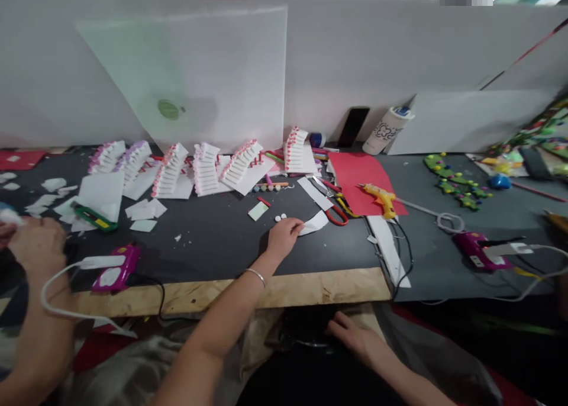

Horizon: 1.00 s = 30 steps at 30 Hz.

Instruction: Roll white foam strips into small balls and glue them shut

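The left hand, the nearer one, pinches the end of a curved white paper strip stretching away rightward.

Free tabletop before paper strip, scissors

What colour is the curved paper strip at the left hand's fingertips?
The curved paper strip is white; the head view, the only one, shows it.

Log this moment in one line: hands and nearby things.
left hand: touching curved white strip | right hand: below table edge, nearest dark object | nearby: white discs, yellow glue gun on red sheet
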### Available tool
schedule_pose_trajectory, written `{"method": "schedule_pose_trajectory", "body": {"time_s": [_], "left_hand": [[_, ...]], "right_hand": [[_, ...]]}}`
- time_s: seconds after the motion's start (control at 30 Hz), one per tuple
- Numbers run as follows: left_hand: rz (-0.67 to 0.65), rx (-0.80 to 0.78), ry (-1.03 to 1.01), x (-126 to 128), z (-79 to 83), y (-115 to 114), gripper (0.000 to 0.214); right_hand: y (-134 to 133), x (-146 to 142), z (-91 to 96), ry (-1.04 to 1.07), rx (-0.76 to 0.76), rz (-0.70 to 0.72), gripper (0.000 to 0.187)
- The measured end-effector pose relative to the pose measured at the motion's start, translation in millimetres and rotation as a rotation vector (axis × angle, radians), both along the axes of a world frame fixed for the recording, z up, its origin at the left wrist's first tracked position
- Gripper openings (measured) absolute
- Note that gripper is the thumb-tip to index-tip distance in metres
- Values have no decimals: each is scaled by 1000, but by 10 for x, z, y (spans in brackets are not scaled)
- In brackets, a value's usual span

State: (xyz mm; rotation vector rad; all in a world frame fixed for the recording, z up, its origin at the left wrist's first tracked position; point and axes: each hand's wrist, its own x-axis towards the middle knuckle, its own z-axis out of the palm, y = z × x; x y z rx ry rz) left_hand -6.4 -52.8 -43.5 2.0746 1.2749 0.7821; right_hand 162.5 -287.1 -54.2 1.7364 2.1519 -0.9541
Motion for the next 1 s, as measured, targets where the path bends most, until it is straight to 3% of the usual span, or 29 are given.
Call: {"method": "schedule_pose_trajectory", "body": {"time_s": [0.1, 0.2, 0.3, 0.4, 0.47, 0.53, 0.57, 0.63, 0.73, 0.87, 1.0], "left_hand": [[-4, 35, 21, -24, 3, -23, 14], [-23, 49, 34, -36, -1, -35, 14], [-39, 51, 24, -36, -9, -37, 13], [-60, 66, -3, -42, -28, -52, 14], [-78, 107, -17, -44, -35, -66, 15], [-88, 169, 1, -35, -17, -77, 16], [-91, 203, 27, -23, 8, -80, 16], [-129, 263, 111, 24, 88, -77, 19], [-122, 314, 206, 156, 227, -28, 24], [-82, 381, 263, 348, 276, 104, 31], [-168, 477, 345, 347, 200, 136, 27]], "right_hand": [[104, -132, 91, -31, 67, 53, 42], [299, -120, 395, 82, 0, 143, 54], [602, 145, 780, 307, -77, 295, 71], [1060, 505, 978, 420, -16, 340, 49], [1433, 677, 925, 407, 236, 212, 38], [1790, 749, 763, 398, 594, 114, 40], [1938, 751, 668, 395, 702, 119, 46], [2142, 720, 503, 409, 770, 192, 44], [2244, 692, 396, 359, 829, 205, 14], [2229, 769, 418, 260, 1031, 134, 20], [2182, 823, 406, 244, 1077, 204, 20]]}}
